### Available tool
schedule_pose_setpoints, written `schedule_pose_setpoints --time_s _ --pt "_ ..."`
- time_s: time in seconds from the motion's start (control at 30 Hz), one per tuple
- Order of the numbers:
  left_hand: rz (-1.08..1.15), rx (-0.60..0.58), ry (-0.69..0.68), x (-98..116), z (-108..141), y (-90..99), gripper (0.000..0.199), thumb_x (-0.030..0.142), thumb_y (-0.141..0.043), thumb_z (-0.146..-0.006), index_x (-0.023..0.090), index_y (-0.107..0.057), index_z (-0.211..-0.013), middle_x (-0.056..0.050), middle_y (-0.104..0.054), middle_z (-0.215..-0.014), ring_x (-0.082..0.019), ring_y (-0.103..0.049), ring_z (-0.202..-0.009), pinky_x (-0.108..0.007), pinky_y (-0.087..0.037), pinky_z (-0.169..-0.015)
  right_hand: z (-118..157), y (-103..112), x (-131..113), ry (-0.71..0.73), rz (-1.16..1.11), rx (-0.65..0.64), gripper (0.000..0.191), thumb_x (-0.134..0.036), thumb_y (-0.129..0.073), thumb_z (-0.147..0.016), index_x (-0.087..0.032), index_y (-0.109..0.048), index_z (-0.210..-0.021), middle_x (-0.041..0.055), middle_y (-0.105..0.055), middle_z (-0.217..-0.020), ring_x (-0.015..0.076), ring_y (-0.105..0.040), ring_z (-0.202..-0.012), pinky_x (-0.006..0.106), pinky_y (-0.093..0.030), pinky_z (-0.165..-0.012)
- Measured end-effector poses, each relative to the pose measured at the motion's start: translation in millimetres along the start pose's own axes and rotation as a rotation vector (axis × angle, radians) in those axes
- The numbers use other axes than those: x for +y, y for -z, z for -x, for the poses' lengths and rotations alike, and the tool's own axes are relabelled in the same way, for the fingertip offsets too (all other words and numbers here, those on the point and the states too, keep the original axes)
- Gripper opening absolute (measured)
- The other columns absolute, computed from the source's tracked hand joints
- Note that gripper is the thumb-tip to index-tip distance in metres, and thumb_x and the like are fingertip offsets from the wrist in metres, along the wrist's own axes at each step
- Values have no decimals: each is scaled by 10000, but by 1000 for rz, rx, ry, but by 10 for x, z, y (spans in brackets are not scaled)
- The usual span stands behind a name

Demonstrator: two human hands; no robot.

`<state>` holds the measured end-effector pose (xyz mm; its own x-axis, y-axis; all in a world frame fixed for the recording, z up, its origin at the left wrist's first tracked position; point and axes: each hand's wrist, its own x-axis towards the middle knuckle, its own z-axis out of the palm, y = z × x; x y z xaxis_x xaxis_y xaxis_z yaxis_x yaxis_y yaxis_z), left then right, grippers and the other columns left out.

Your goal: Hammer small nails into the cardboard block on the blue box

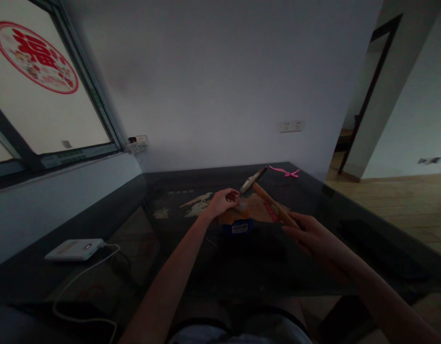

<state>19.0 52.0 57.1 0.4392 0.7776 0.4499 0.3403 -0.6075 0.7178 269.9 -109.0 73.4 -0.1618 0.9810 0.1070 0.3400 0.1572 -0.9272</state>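
The right hand (310,234) has its grip wrapped around the handle of a hammer (269,197), whose head tilts up near the left hand (223,203). The left fingers curl at the top of a blue-and-orange container (237,227) on the surface (213,272); whether they pinch anything, I cannot tell.

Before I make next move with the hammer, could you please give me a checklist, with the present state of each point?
1. Hammer held by its wooden handle in the right hand: ok.
2. Left hand well away from the hammer head: not ok, it seems; the head appears close to the fingers.
3. What the left fingers pinch, if anything: cannot tell, too small and dark.
4. Blue object below the left hand steady: cannot tell.
5. Pink ribbon away from both hands: ok.
6. White device away from the hammer: ok, far to the left.
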Motion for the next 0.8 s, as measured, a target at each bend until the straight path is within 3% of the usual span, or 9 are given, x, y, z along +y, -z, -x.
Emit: schedule_pose_setpoints --time_s 0.1,0.2,0.27,0.33,0.4,0.53,0.67,0.8 --pt "3 152 -63 -21 130 259 349 270 -662 -709 156 -580 -1028 -77 -649 -990 -147 -625 -867 -253 -507 -746 118 -72 228 -54 -170 22 546 -403 -603 -761 -128 -468 -1212 -103 -395 -463 38 -330 -304 156 -275 -299" --pt "-113 391 4 -166 453 511 216 344 -555 -798 168 -572 -921 -55 -648 -882 -139 -623 -807 -244 -504 -705 230 -149 456 -57 -362 59 521 -409 -624 -752 -150 -455 -1171 -113 -383 -464 19 -288 -287 144 -245 -291" --pt "-203 402 63 -305 735 602 198 360 -524 -817 174 -568 -866 -40 -643 -800 -136 -618 -726 -247 -499 -680 283 -198 584 -55 -467 86 494 -420 -646 -735 -164 -465 -1117 -118 -379 -448 11 -272 -271 137 -235 -285" --pt "-311 286 73 -426 998 621 187 360 -529 -815 181 -582 -814 -37 -643 -768 -144 -602 -689 -264 -492 -674 313 -247 685 -58 -538 112 487 -431 -669 -713 -173 -474 -1077 -120 -380 -433 6 -262 -256 131 -227 -274" --pt "-379 85 39 -490 1189 588 181 351 -547 -810 179 -605 -812 -41 -650 -806 -157 -601 -743 -283 -483 -721 322 -292 760 -62 -580 132 498 -439 -689 -691 -178 -480 -1061 -120 -386 -431 5 -261 -245 127 -223 -262" --pt "-494 -255 -62 -455 1308 474 182 332 -579 -803 186 -638 -894 -45 -635 -916 -169 -575 -892 -295 -436 -822 321 -356 829 -70 -606 162 484 -420 -700 -689 -182 -498 -1059 -121 -383 -427 4 -269 -243 121 -234 -257" --pt "-663 -407 -147 -365 1270 385 161 316 -563 -821 207 -643 -907 -41 -623 -930 -175 -546 -925 -308 -387 -842 319 -373 834 -70 -612 152 451 -403 -691 -704 -174 -517 -1052 -118 -379 -420 6 -266 -243 125 -235 -257" --pt "-788 -447 -195 -323 1252 322 105 262 -555 -822 187 -622 -855 -39 -629 -914 -177 -542 -903 -316 -361 -832 325 -368 846 -55 -621 144 428 -381 -682 -723 -177 -516 -1060 -118 -373 -429 11 -276 -250 131 -245 -261"
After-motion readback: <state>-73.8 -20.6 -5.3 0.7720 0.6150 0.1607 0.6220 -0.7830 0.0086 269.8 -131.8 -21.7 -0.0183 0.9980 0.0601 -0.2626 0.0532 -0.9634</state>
